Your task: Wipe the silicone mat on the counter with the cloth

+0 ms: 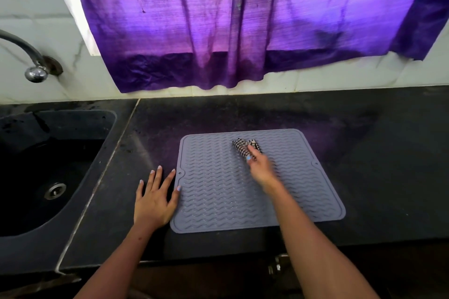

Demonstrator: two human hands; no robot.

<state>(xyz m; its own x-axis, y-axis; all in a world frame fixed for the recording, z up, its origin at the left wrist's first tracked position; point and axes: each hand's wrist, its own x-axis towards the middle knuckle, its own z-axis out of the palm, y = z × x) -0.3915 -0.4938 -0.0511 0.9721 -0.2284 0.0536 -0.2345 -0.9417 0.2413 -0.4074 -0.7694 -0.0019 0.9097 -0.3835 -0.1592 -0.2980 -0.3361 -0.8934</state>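
A grey silicone mat (218, 192) with a wavy ribbed pattern lies flat on the dark counter (364, 153). A small black-and-white checked cloth (240, 147) is bunched up on the far middle part of the mat. My right hand (258, 165) grips the cloth from the near side, blurred by motion, and holds it against the mat. My left hand (155, 196) lies flat on the counter with fingers spread, its thumb touching the mat's left edge.
A dark sink (26, 204) with a metal drain (55, 190) is set into the counter at the left, and a chrome tap (36, 73) comes out of the wall above it. A purple curtain (243, 19) hangs behind the counter.
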